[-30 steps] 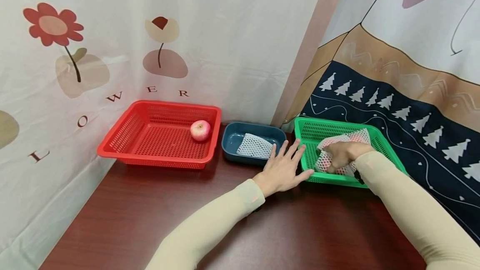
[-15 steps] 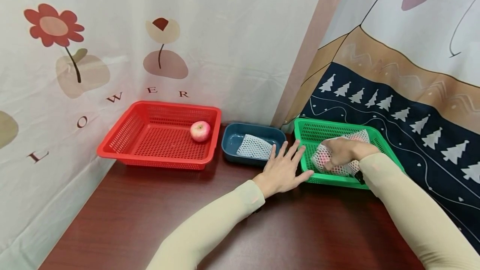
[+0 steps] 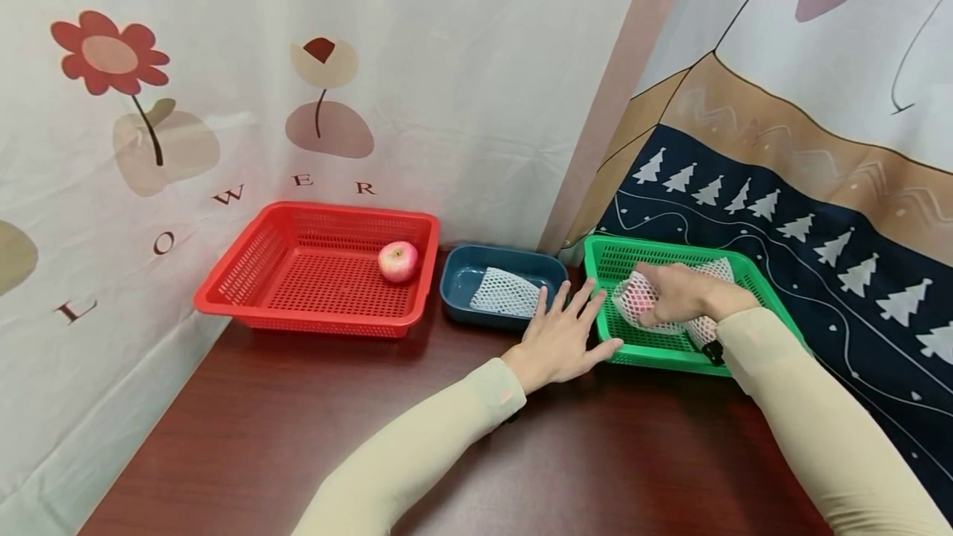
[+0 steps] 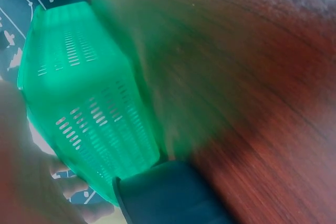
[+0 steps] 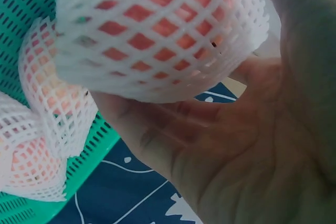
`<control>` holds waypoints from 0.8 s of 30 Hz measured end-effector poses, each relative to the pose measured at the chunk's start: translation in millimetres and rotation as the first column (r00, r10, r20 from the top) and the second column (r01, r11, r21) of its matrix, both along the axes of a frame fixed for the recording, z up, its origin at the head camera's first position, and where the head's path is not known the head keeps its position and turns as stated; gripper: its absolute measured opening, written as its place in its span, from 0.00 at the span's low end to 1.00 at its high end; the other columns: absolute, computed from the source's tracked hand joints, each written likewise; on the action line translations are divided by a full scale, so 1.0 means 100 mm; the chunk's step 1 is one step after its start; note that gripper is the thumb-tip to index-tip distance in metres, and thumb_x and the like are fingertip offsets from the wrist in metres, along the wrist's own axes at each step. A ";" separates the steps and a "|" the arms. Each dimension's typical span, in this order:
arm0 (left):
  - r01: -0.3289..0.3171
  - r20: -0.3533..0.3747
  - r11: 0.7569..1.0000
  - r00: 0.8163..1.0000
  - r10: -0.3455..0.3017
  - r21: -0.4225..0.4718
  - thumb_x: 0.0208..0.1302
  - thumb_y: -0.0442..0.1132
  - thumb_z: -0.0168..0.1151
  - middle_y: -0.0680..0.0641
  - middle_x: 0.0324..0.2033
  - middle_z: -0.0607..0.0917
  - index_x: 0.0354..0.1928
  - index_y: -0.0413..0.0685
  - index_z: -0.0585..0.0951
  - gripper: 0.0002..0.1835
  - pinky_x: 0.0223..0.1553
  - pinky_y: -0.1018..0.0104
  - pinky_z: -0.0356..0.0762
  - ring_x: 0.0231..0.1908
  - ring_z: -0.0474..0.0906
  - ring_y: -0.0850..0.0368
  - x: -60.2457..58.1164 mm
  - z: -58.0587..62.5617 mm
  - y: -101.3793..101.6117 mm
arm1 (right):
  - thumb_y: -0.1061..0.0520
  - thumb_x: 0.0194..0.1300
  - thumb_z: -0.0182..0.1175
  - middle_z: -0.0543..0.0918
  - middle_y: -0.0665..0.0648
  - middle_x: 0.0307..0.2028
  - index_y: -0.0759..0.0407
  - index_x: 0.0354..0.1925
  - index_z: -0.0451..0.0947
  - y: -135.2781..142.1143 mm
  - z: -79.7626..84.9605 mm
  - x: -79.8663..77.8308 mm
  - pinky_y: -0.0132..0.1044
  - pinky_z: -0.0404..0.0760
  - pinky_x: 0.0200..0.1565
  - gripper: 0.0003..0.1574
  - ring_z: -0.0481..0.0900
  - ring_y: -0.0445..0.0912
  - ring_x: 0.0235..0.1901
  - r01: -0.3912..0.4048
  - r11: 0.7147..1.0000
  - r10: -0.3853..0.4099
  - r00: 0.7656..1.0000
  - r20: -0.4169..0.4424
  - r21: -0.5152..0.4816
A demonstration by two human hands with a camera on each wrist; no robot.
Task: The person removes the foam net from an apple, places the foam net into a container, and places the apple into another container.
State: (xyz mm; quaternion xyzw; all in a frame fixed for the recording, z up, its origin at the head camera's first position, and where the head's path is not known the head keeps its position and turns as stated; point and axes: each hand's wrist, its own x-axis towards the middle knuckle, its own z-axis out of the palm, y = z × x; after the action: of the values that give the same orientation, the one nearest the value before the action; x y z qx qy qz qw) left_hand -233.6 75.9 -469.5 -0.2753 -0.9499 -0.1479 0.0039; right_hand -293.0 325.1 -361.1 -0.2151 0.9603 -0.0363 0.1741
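Observation:
My right hand (image 3: pixel 688 292) grips an apple in a white foam net (image 3: pixel 635 298) over the green basket (image 3: pixel 648 356). The right wrist view shows the fingers curled beneath this netted apple (image 5: pixel 157 38), with pink-red skin showing through the mesh. Two more netted fruits, one upper (image 5: pixel 55 85) and one lower (image 5: pixel 34 166), lie in the basket beside it. My left hand (image 3: pixel 557 343) has its fingers spread, between the blue container (image 3: pixel 484 317) and the green basket's left end. A loose white foam net (image 3: pixel 506 292) lies inside that container.
At the left stands a red basket (image 3: pixel 298 323) with one bare apple (image 3: pixel 398 261) in its right part. The three containers line up along the back of the dark wooden table (image 3: pixel 447 453), in front of printed curtains (image 3: pixel 476 89).
My right hand has shifted a little, drawing the netted apple left and away from the other netted fruit in the green basket. The left hand has stayed in place.

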 end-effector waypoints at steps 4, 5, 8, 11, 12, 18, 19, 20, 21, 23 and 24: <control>-0.003 0.009 1.000 1.000 0.003 0.000 0.86 0.81 0.38 0.56 0.98 0.44 0.97 0.66 0.50 0.50 0.95 0.30 0.45 0.97 0.46 0.38 -0.01 0.00 0.00 | 0.45 0.68 0.82 0.85 0.77 0.72 0.71 0.86 0.65 -0.01 0.00 0.01 0.77 0.84 0.70 0.63 0.86 0.71 0.68 -0.008 1.000 0.008 0.999 -0.039 -0.019; -0.002 0.011 1.000 1.000 0.002 0.002 0.86 0.81 0.38 0.56 0.98 0.44 0.97 0.66 0.50 0.50 0.95 0.29 0.45 0.97 0.46 0.38 -0.01 0.00 0.00 | 0.45 0.68 0.82 0.85 0.77 0.71 0.71 0.86 0.65 -0.01 -0.01 0.02 0.77 0.84 0.70 0.63 0.86 0.71 0.68 -0.006 1.000 0.005 0.999 -0.045 -0.020; -0.001 0.015 1.000 1.000 0.000 0.004 0.86 0.81 0.38 0.56 0.98 0.44 0.98 0.66 0.49 0.50 0.95 0.29 0.45 0.97 0.46 0.38 -0.02 0.00 0.00 | 0.45 0.69 0.82 0.84 0.77 0.71 0.68 0.87 0.65 -0.01 -0.01 0.03 0.77 0.86 0.67 0.62 0.86 0.70 0.67 0.009 1.000 -0.011 0.998 -0.055 -0.029; 0.000 0.016 1.000 1.000 0.000 0.008 0.86 0.81 0.39 0.56 0.98 0.45 0.98 0.66 0.50 0.50 0.95 0.29 0.45 0.97 0.46 0.38 -0.02 0.00 -0.01 | 0.45 0.68 0.82 0.85 0.76 0.68 0.65 0.85 0.68 -0.01 -0.01 0.05 0.73 0.89 0.61 0.59 0.87 0.67 0.61 0.017 0.999 -0.020 0.997 -0.073 -0.051; 0.000 0.014 1.000 1.000 0.000 0.006 0.86 0.81 0.39 0.56 0.98 0.45 0.98 0.66 0.49 0.50 0.95 0.29 0.45 0.97 0.46 0.39 -0.02 0.00 -0.02 | 0.45 0.68 0.82 0.85 0.76 0.67 0.64 0.85 0.68 -0.01 -0.01 0.05 0.72 0.90 0.59 0.58 0.87 0.66 0.59 0.016 0.998 -0.021 0.997 -0.081 -0.059; 0.007 -0.014 1.000 1.000 -0.008 -0.008 0.87 0.80 0.40 0.53 0.98 0.48 0.98 0.62 0.50 0.51 0.94 0.28 0.49 0.96 0.49 0.39 -0.01 0.04 -0.06 | 0.45 0.65 0.84 0.86 0.73 0.61 0.60 0.80 0.73 -0.03 -0.02 0.08 0.64 0.91 0.52 0.54 0.87 0.61 0.53 0.001 0.996 -0.014 0.990 -0.139 -0.094; 0.010 -0.020 1.000 1.000 -0.010 -0.010 0.87 0.80 0.40 0.53 0.98 0.48 0.97 0.62 0.51 0.50 0.94 0.28 0.50 0.96 0.49 0.39 0.00 0.04 -0.07 | 0.46 0.65 0.84 0.86 0.72 0.60 0.59 0.80 0.73 -0.03 -0.02 0.08 0.63 0.91 0.51 0.53 0.87 0.61 0.52 -0.001 0.995 -0.013 0.989 -0.146 -0.100; 0.013 -0.026 1.000 1.000 -0.014 -0.012 0.87 0.80 0.40 0.52 0.98 0.49 0.97 0.62 0.51 0.50 0.94 0.28 0.50 0.96 0.50 0.38 0.00 0.05 -0.08 | 0.46 0.64 0.84 0.86 0.72 0.59 0.59 0.79 0.73 -0.03 -0.02 0.09 0.61 0.90 0.50 0.53 0.87 0.60 0.51 -0.001 0.994 -0.015 0.988 -0.152 -0.107; 0.015 -0.028 1.000 0.999 -0.016 -0.013 0.87 0.80 0.40 0.52 0.98 0.49 0.97 0.61 0.52 0.50 0.94 0.28 0.50 0.96 0.50 0.38 0.01 0.06 -0.09 | 0.47 0.64 0.84 0.86 0.72 0.59 0.58 0.79 0.73 -0.04 -0.02 0.09 0.60 0.91 0.50 0.53 0.87 0.60 0.51 -0.001 0.994 -0.017 0.988 -0.156 -0.113; 0.014 -0.027 1.000 1.000 -0.014 -0.013 0.87 0.80 0.40 0.52 0.97 0.50 0.97 0.61 0.52 0.50 0.94 0.30 0.50 0.96 0.49 0.39 0.02 0.07 -0.11 | 0.47 0.64 0.84 0.85 0.72 0.59 0.57 0.79 0.73 -0.04 -0.02 0.10 0.59 0.90 0.48 0.53 0.86 0.60 0.50 0.000 0.992 -0.021 0.986 -0.164 -0.126; 0.012 -0.026 1.000 1.000 -0.012 -0.015 0.87 0.80 0.40 0.52 0.97 0.50 0.97 0.62 0.53 0.50 0.94 0.30 0.50 0.96 0.49 0.40 0.03 0.07 -0.13 | 0.47 0.63 0.85 0.84 0.72 0.59 0.56 0.79 0.73 -0.04 -0.02 0.11 0.58 0.91 0.48 0.53 0.86 0.60 0.50 0.000 0.991 -0.022 0.986 -0.168 -0.134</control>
State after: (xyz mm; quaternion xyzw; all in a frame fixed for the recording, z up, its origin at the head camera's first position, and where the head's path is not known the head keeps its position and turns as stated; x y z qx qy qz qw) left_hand -230.9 63.1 -462.4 -0.2830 -0.9492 -0.1373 0.0135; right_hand -282.4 321.0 -363.3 -0.2232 0.9682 -0.0829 0.0771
